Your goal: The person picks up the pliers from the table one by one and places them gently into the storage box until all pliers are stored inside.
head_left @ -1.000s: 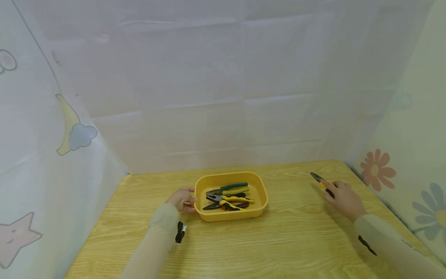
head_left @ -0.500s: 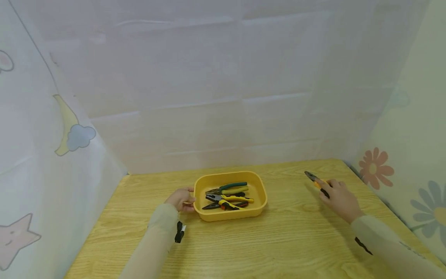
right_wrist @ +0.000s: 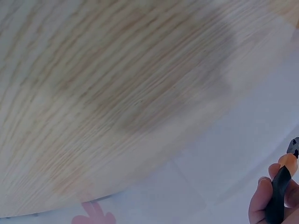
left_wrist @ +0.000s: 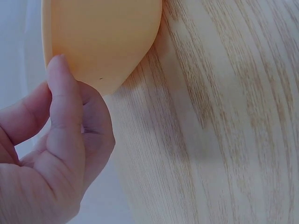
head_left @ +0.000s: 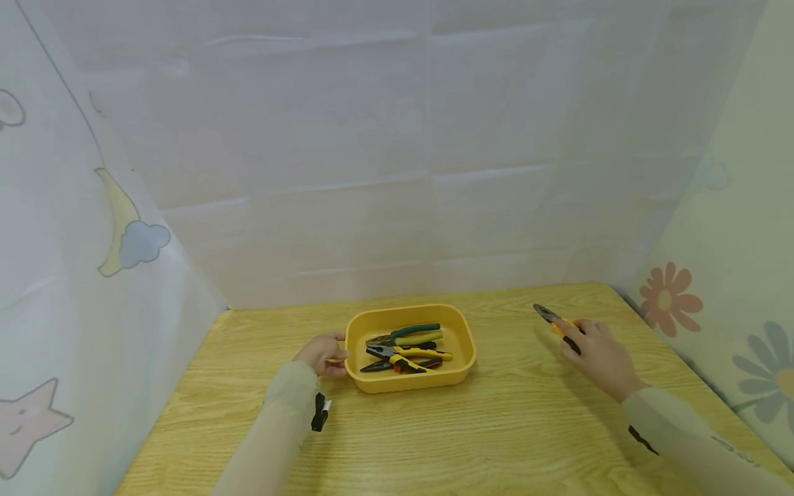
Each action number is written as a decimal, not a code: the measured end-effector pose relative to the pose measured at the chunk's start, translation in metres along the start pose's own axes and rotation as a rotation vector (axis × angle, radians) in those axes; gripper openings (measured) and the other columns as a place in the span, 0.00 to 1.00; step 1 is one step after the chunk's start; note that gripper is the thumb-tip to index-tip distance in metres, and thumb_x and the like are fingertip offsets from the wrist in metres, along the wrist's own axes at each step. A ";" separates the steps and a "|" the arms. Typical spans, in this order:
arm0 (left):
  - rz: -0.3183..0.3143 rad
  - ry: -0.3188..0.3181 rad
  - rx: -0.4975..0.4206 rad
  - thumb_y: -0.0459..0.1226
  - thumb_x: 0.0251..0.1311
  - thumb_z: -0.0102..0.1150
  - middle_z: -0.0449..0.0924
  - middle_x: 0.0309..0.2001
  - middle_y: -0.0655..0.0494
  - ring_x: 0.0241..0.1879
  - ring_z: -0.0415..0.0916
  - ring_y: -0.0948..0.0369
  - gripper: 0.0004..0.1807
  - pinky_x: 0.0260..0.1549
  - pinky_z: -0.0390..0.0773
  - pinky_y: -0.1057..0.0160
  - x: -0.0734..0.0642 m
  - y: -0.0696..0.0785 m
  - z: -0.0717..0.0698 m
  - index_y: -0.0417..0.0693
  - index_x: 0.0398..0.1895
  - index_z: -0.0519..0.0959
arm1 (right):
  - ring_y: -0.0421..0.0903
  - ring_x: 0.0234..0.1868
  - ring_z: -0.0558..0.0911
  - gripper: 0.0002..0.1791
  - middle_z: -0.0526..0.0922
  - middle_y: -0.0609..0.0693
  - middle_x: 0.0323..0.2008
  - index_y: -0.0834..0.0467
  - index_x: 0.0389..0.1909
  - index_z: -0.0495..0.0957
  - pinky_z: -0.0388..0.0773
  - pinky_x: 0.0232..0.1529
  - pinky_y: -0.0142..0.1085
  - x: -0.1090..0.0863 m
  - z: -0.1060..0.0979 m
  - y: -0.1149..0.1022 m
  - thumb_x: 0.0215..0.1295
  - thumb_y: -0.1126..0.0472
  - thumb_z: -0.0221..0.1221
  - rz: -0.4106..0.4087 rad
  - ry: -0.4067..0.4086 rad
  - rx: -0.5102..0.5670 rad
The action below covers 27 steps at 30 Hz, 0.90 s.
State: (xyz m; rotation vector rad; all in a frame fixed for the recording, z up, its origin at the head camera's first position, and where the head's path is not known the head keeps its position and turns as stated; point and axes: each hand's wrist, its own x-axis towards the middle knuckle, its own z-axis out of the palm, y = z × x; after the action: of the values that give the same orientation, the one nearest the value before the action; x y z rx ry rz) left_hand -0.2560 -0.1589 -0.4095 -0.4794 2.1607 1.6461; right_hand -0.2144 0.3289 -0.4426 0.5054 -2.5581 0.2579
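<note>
My left hand (head_left: 321, 354) is at the left end of a yellow tray (head_left: 409, 386). In the left wrist view, fingers and thumb pinch the tray's wall (left_wrist: 105, 42) near its edge. Inside the tray lie several pliers, among them a pair with yellow and black handles (head_left: 424, 355) and a pair with green and yellow-green handles (head_left: 417, 331). Over the right part of the table, my right hand (head_left: 602, 359) grips pliers with orange and black handles, their dark metal head (head_left: 544, 312) pointing up and left. The right wrist view catches only part of these pliers (right_wrist: 279, 191).
The tray stands on a wood-grain table (head_left: 409, 441). A pale sheet (head_left: 428, 207) rises behind the table's back edge. Printed side sheets, one with a moon and cloud (head_left: 144, 244) and one with flowers (head_left: 671, 300), flank it.
My right hand has moved a little to the left with the pliers. The left hand stays at the tray, and the tray with its pliers has not visibly moved.
</note>
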 end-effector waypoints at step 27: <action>-0.002 -0.002 0.000 0.24 0.68 0.47 0.70 0.44 0.40 0.28 0.68 0.57 0.27 0.23 0.78 0.67 -0.001 0.002 0.000 0.39 0.70 0.63 | 0.63 0.36 0.75 0.19 0.76 0.65 0.40 0.63 0.55 0.78 0.76 0.21 0.46 0.008 -0.004 -0.029 0.72 0.55 0.55 -0.171 0.125 0.002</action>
State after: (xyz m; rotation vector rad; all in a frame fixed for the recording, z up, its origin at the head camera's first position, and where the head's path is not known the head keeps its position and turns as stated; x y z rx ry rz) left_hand -0.2559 -0.1583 -0.4078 -0.4798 2.1578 1.6445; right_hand -0.2073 0.3009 -0.4322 0.6822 -2.3772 0.2231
